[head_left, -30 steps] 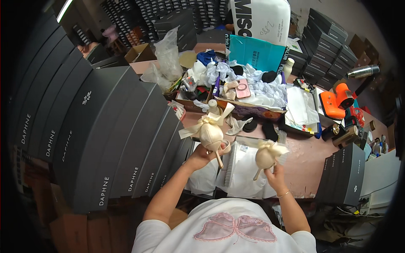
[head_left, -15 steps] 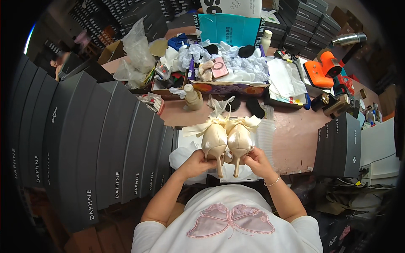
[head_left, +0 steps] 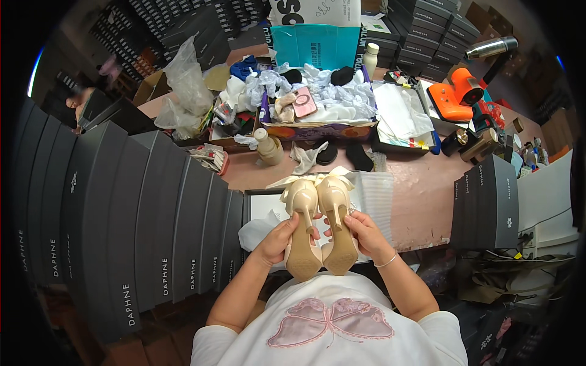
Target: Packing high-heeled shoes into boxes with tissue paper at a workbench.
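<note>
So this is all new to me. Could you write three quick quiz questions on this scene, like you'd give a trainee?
1. True or false: both high-heeled shoes are standing on the pink table.
2. What colour is the upright panel behind the crumpled white material? a) red b) turquoise c) yellow
3. On which side does the person wear the bracelet?

Key: 1. False: the left hand and right hand hold one each. 2. b. 3. Right.

Between left hand and right hand: shoes, uppers smooth, glossy; soles matt, textured at toe. Left of left hand: dark boxes, smooth matt card. Beyond right hand: ribbed translucent plastic wrap. Bracelet behind right hand: shiny, metallic.
</note>
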### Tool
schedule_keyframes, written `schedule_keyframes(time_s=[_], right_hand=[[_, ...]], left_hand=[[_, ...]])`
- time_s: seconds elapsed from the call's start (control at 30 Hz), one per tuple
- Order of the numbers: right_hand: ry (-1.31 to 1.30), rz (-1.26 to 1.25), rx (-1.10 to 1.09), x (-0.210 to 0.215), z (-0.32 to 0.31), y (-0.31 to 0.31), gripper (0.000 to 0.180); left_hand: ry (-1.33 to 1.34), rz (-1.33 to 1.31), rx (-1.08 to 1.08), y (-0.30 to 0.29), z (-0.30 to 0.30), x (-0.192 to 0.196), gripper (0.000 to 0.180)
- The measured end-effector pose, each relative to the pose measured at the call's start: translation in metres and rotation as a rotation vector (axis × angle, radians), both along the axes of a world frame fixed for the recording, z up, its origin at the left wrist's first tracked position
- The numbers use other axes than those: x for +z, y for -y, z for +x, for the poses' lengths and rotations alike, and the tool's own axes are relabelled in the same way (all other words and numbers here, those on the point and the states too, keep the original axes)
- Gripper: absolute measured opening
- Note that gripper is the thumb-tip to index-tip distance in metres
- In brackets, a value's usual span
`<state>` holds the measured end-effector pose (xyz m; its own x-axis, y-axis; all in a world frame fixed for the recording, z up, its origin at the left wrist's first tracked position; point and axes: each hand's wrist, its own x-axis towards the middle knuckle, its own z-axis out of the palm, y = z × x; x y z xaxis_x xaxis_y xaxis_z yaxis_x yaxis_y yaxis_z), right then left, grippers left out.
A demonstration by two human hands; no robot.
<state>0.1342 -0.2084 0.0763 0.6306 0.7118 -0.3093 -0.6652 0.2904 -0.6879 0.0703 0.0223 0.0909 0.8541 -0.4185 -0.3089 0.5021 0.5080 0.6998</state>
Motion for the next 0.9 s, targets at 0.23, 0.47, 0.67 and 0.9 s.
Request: schedule_keyframes(time_s=[0.23,0.47,0.67,0.9], right_hand=[[-0.051,0.016,-0.024,-0.011,0.002,0.004,0.038],[0.171,-0.299,-0.23,0.0,0.032,0.071,0.028],[0.687,-1.397,-0.03,-0.15,0.083,0.186,0.034],[0.76,-0.682,0.199,-0.01,0.063,0.074,0.06]], left_hand=[[-0.049,-0.063,0.014,0.006,0.006,-0.006,0.064],[-0.064,-0.13,0.017,0.008,0.01,-0.008,0.067],[-0.045,0.001,0.011,0.017,0.012,-0.002,0.061],[0.863,1.563,-0.522,0.03,-0.013,0.018,0.027]])
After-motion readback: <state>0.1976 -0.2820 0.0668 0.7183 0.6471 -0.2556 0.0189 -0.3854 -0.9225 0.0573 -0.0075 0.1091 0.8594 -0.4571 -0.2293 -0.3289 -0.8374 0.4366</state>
